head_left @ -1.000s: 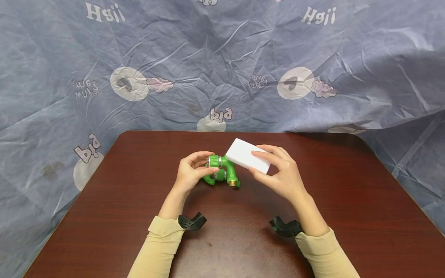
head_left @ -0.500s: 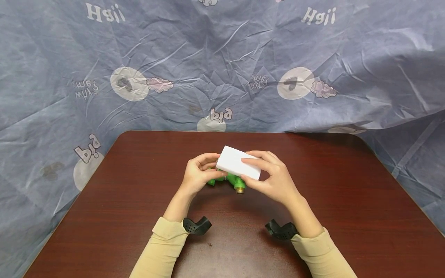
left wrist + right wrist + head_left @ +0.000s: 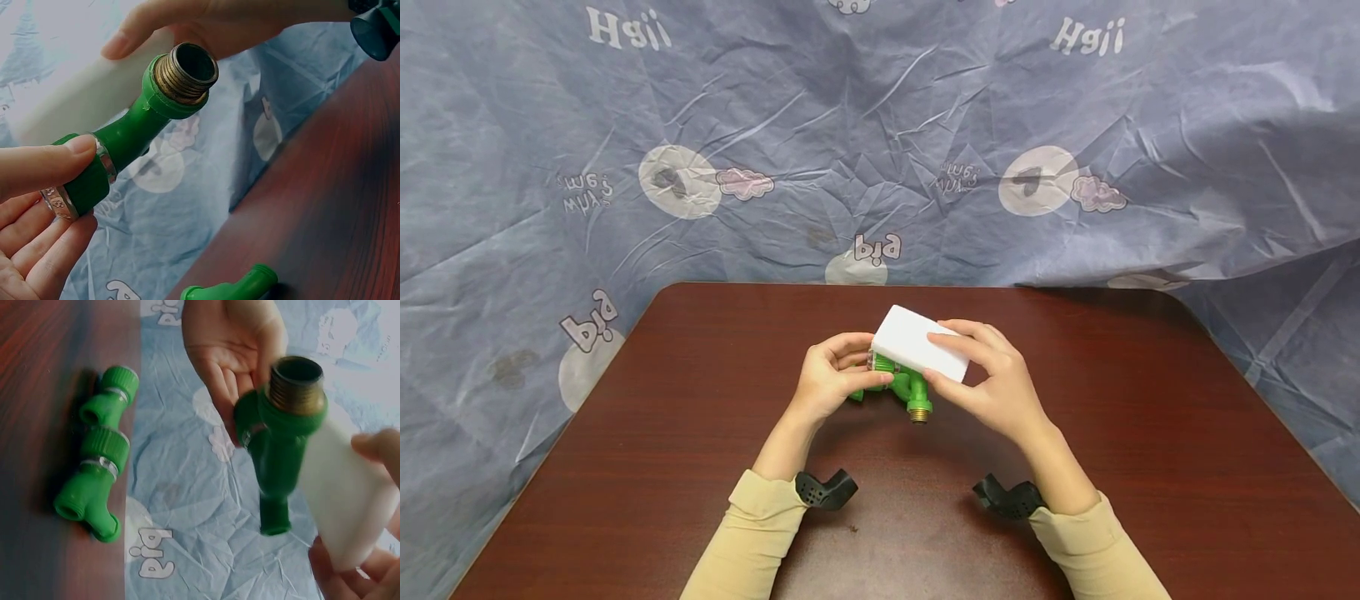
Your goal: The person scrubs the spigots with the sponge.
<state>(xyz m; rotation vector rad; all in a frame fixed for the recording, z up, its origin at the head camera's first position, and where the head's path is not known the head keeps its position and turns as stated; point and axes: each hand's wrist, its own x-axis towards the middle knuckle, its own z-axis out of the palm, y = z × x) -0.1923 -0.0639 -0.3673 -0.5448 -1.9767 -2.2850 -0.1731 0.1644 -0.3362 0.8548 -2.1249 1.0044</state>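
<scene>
My left hand pinches the handle end of a green tap between thumb and fingers. The tap's brass threaded inlet points toward me. In my right hand is a white sponge block, gripped by its right end between thumb and fingers. The block is tilted and overlaps the upper part of the tap in the head view, hiding some of it. From the right wrist, the sponge lies right alongside the tap's body, and the tap's spout shows below.
Two more green taps lie on the brown table beneath my hands, one tap beside another tap. In the head view they are mostly hidden behind the left hand. A patterned blue-grey cloth hangs behind the table.
My left hand has moved right and slightly down with the tap. The sponge has come left over the tap, then shifted slightly up and right during the last half second.
</scene>
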